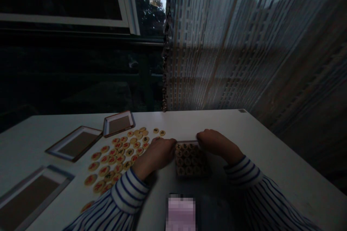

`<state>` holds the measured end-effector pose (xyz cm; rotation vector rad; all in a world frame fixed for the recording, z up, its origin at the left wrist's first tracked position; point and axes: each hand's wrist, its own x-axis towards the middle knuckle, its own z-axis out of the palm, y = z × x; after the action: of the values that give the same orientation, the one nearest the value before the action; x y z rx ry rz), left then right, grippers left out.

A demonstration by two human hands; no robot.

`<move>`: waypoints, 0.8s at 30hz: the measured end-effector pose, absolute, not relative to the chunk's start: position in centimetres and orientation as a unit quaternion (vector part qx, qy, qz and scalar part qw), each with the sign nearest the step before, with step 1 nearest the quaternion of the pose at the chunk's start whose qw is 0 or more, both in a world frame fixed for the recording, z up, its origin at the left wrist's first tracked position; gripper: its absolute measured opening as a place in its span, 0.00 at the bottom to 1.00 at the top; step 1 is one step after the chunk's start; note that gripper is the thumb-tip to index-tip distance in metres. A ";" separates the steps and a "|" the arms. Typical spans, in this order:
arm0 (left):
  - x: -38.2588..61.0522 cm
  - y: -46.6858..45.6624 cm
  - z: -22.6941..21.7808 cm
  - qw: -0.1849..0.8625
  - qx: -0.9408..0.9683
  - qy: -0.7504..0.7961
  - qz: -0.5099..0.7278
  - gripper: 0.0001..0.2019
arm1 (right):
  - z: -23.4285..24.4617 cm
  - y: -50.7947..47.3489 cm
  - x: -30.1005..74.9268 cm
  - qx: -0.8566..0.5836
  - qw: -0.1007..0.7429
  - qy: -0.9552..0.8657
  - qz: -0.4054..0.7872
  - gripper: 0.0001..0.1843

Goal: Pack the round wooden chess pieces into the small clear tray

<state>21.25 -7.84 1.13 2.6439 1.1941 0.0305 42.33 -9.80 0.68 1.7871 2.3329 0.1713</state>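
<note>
Rows of round Chinese chess pieces (187,161) fill a small box (191,141) in front of me, its far side raised toward the camera. My left hand (157,153) is closed on the box's far left corner. At the far right corner, my right hand (218,145) is closed on it too, fingers curled over the rim. Loose wooden pieces (118,152) with red and black characters lie scattered to the left of my left hand, some partly behind my forearm. Fingertips of both hands are partly hidden.
Three shallow rectangular trays stand on the left: a far one (118,123), a middle one (77,143) and a near one (35,193). They rest on a white table (271,158). A string curtain (217,43) hangs beyond its far edge, beside a dark window.
</note>
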 end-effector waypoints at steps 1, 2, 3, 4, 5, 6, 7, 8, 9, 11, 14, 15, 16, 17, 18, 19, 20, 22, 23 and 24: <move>21.2 -7.8 1.0 0.115 0.908 0.402 0.018 0.15 | 0.6 -9.8 42.3 0.605 0.100 0.788 0.057 0.11; 21.2 -7.7 0.9 0.110 0.911 0.396 0.026 0.15 | 0.5 -9.8 42.3 0.607 0.100 0.787 0.057 0.11; 21.1 -7.6 0.7 0.107 0.914 0.390 0.032 0.15 | 0.5 -9.7 42.4 0.608 0.100 0.786 0.058 0.11; 21.0 -7.6 0.6 0.107 0.915 0.387 0.035 0.16 | 0.4 -9.7 42.4 0.607 0.097 0.786 0.059 0.11; 21.0 -7.6 0.6 0.108 0.916 0.384 0.037 0.16 | 0.3 -9.7 42.4 0.606 0.094 0.787 0.061 0.11; 20.9 -7.5 0.5 0.109 0.917 0.383 0.039 0.16 | 0.3 -9.7 42.4 0.605 0.090 0.788 0.064 0.11; 20.9 -7.5 0.5 0.109 0.917 0.382 0.039 0.16 | 0.3 -9.7 42.4 0.604 0.088 0.790 0.065 0.11; 20.9 -7.5 0.5 0.108 0.917 0.382 0.039 0.16 | 0.3 -9.7 42.3 0.603 0.087 0.790 0.065 0.11; 20.9 -7.5 0.5 0.104 0.917 0.382 0.040 0.16 | 0.3 -9.8 42.3 0.603 0.088 0.790 0.064 0.11; 20.9 -7.5 0.5 0.097 0.917 0.383 0.044 0.15 | 0.4 -9.8 42.3 0.600 0.090 0.792 0.066 0.10; 20.9 -7.5 0.4 0.095 0.919 0.380 0.046 0.16 | 0.5 -9.9 42.3 0.595 0.087 0.796 0.071 0.10; 20.9 -7.4 0.4 0.096 0.919 0.380 0.045 0.16 | 0.5 -9.9 42.3 0.594 0.087 0.796 0.071 0.10; 20.9 -7.4 0.4 0.098 0.919 0.380 0.043 0.16 | 0.5 -9.9 42.3 0.594 0.088 0.796 0.070 0.10; 20.9 -7.4 0.4 0.099 0.918 0.381 0.042 0.16 | 0.5 -9.9 42.3 0.594 0.089 0.797 0.069 0.10; 20.8 -7.4 0.4 0.101 0.917 0.383 0.040 0.16 | 0.5 -9.9 42.3 0.594 0.090 0.797 0.068 0.10; 20.8 -7.4 0.5 0.103 0.917 0.384 0.036 0.15 | 0.6 -9.9 42.3 0.594 0.090 0.797 0.068 0.10; 20.8 -7.5 0.5 0.106 0.916 0.385 0.032 0.15 | 0.6 -10.0 42.2 0.594 0.089 0.797 0.067 0.10; 20.8 -7.5 0.7 0.111 0.915 0.386 0.024 0.15 | 0.6 -10.0 42.2 0.594 0.086 0.797 0.066 0.11; 20.9 -7.6 0.8 0.114 0.914 0.388 0.019 0.15 | 0.7 -10.0 42.1 0.595 0.085 0.796 0.066 0.11; 20.9 -7.6 0.8 0.116 0.914 0.389 0.017 0.15 | 0.7 -10.0 42.1 0.597 0.086 0.795 0.066 0.11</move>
<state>20.86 -7.59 0.83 2.6757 1.1393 0.0490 42.10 -10.04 0.72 1.7808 2.3688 0.1973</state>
